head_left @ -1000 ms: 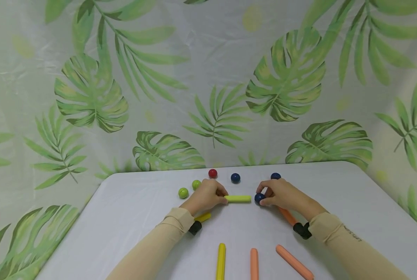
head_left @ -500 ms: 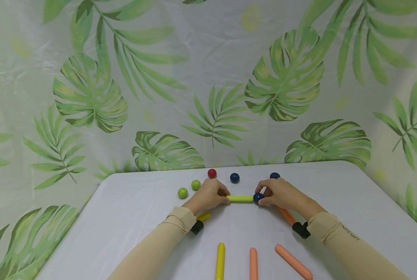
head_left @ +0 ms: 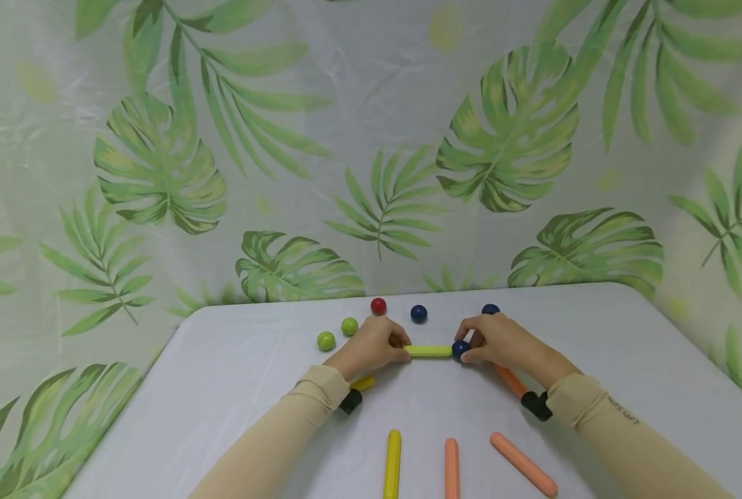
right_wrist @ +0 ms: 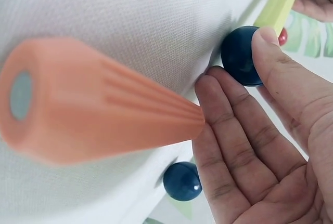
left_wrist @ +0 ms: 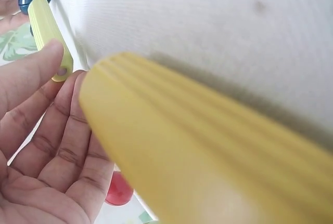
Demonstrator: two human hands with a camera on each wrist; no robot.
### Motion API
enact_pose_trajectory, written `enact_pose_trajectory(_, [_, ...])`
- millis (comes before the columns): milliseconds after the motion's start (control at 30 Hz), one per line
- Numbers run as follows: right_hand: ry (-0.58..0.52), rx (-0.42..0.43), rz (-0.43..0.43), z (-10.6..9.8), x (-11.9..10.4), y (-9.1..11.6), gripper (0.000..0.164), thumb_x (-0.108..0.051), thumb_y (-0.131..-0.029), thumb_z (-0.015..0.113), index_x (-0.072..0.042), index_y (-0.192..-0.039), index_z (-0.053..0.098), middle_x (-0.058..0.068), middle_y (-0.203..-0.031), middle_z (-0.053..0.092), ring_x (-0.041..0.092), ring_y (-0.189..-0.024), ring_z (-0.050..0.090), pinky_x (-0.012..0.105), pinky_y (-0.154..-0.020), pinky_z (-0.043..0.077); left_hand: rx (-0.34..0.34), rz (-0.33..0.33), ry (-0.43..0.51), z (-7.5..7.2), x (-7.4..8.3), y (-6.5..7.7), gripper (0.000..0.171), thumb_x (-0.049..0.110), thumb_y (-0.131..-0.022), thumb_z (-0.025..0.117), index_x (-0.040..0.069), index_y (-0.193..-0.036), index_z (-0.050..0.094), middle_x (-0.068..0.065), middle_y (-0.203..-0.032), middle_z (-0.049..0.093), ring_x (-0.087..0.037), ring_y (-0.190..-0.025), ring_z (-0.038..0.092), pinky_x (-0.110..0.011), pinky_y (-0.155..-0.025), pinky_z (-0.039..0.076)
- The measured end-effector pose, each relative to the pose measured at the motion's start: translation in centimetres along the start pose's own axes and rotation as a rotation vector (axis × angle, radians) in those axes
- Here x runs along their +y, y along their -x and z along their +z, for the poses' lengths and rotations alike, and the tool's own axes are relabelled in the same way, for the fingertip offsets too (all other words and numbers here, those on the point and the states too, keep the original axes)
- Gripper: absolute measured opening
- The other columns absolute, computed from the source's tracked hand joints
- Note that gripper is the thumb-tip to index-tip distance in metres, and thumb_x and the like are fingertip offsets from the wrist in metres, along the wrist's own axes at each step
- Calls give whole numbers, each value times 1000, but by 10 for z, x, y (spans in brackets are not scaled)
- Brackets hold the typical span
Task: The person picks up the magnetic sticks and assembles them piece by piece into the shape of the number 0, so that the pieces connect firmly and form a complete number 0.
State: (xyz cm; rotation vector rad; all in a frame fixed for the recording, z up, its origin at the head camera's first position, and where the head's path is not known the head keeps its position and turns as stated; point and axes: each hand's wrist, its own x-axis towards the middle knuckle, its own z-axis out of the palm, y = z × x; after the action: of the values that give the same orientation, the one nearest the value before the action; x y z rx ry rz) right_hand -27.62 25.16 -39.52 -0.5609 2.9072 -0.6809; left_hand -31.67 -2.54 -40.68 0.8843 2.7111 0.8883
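A yellow-green ridged stick (head_left: 429, 351) lies level between the hands, its right end against a dark blue ball (head_left: 460, 350). My left hand (head_left: 373, 344) pinches the stick's left end between thumb and fingers; in the left wrist view the thumb (left_wrist: 49, 57) presses on it beside a small round inset at the end. The blue ball (right_wrist: 242, 55) is held by my right hand (head_left: 498, 344), with the thumb on one side and fingertips on the other. Close to the right hand lies an orange stick (right_wrist: 104, 104) with a grey metal disc in its end. A yellow stick (left_wrist: 208, 146) lies by the left hand.
Behind the hands sit a red ball (head_left: 378, 305), a blue ball (head_left: 418, 314) and another blue ball (head_left: 490, 309). Two green balls (head_left: 325, 340) are at the left. A yellow stick (head_left: 392, 464) and two orange sticks (head_left: 452, 468) lie nearer the front of the white table (head_left: 221, 416).
The gap between the yellow-green stick and the blue ball has closed; the stick moved right, and its end now meets the ball. Both hands keep their grips.
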Motion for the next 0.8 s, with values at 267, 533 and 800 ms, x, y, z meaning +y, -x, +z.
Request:
enact_pose_trajectory(267, [2, -5, 7, -2, -1, 1, 27, -21, -90, 89, -13, -113, 76, 2, -94, 76, 15, -85, 68, 37, -77, 59, -30, -8, 3, -8, 3, -2, 19, 18, -95, 84, 9, -112, 81, 0, -90, 77, -8, -78, 64, -20, -73, 54])
enact_pose_trajectory(533, [9, 4, 8, -2, 0, 1, 28, -22, -89, 89, -14, -113, 76, 1, -94, 76, 15, -85, 68, 38, -77, 59, 52, 4, -19, -19, 7, -16, 28, 17, -98, 80, 5, -123, 77, -7, -97, 80, -14, -85, 71, -25, -75, 56])
enact_pose_trajectory(800, [0, 2, 29, -1, -2, 2, 27, -20, -89, 89, -14, -113, 76, 1, -94, 76, 14, -85, 68, 39, -78, 60, 105, -55, 5, -18, 8, -30, 32, 16, -99, 78, 8, -130, 73, -11, -107, 78, -22, -93, 72, -33, -81, 58])
